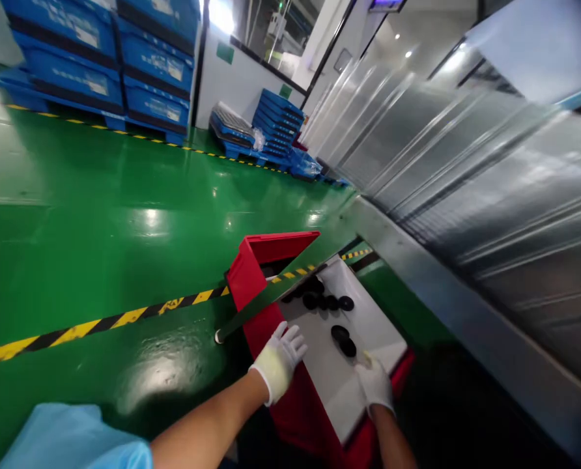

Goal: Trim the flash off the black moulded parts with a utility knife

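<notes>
My left hand, in a white glove, hovers by the left edge of a white tray, its fingers stretched out and holding nothing. Over the tray's right side is my right hand, also gloved. Its fingertips are close to two black round discs; blur hides whether they touch or grip anything. More black discs lie grouped toward the far end of the tray. The white tray sits on a red crate, whose sides show below it.
Another red crate stands beyond a slanting metal bar. A metal frame with clear plastic sheeting rises on the right. Yellow-black tape crosses the green floor. Blue bins are stacked along the back.
</notes>
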The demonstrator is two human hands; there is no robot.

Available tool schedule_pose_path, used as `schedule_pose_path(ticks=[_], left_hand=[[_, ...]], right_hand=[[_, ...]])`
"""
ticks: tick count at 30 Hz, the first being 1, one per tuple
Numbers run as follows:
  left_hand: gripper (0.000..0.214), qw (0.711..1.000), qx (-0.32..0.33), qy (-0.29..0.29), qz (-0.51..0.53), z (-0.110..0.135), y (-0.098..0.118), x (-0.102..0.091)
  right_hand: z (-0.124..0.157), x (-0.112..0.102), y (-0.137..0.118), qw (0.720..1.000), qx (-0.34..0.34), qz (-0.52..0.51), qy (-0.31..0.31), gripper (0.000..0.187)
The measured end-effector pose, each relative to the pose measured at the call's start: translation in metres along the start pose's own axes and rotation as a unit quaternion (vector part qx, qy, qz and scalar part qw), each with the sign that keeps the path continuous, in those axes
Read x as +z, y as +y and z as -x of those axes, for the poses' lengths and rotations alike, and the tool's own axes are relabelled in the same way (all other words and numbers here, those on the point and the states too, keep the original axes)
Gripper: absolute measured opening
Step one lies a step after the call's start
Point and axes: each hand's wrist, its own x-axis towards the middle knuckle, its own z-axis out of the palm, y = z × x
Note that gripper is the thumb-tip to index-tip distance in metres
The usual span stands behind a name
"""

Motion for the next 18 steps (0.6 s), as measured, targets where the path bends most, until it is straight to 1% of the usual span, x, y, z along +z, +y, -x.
schedule_pose_path(ticks=[3,5,7,8,10,12,14,16,18], left_hand=[[0.04,0.999,0.02,0.013,-0.034,-0.007,-0.009,0.019],[0.029,0.998,0.02,0.025,-0.047,-0.009,-0.01,0.025],[0.024,0.998,0.015,0.035,-0.054,-0.008,-0.008,0.027],[0.025,0.998,0.013,0.038,-0.057,-0.008,-0.007,0.027],[0.026,0.997,0.01,0.038,-0.061,-0.007,-0.006,0.027],[0.027,0.997,0.013,0.039,-0.064,-0.007,-0.006,0.027],[0.023,0.997,0.017,0.045,-0.064,-0.008,-0.007,0.03],[0.017,0.996,0.023,0.059,-0.062,-0.009,-0.008,0.033],[0.014,0.995,0.026,0.075,-0.057,-0.01,-0.009,0.037]], right_hand=[[-0.042,0.021,0.001,0.998,-0.023,0.048,-0.04,0.053],[-0.059,0.034,-0.001,0.994,-0.033,0.075,-0.067,0.046],[-0.07,0.041,0.0,0.99,-0.041,0.099,-0.094,0.035],[-0.073,0.04,0.0,0.987,-0.044,0.112,-0.107,0.03],[-0.079,0.033,0.002,0.981,-0.042,0.14,-0.124,0.019],[-0.086,0.021,0.0,0.978,-0.032,0.171,-0.117,0.012],[-0.095,0.013,-0.004,0.977,-0.027,0.19,-0.095,0.013],[-0.099,0.015,-0.012,0.979,-0.038,0.183,-0.085,0.019],[-0.097,0.028,-0.019,0.981,-0.06,0.158,-0.097,0.021]])
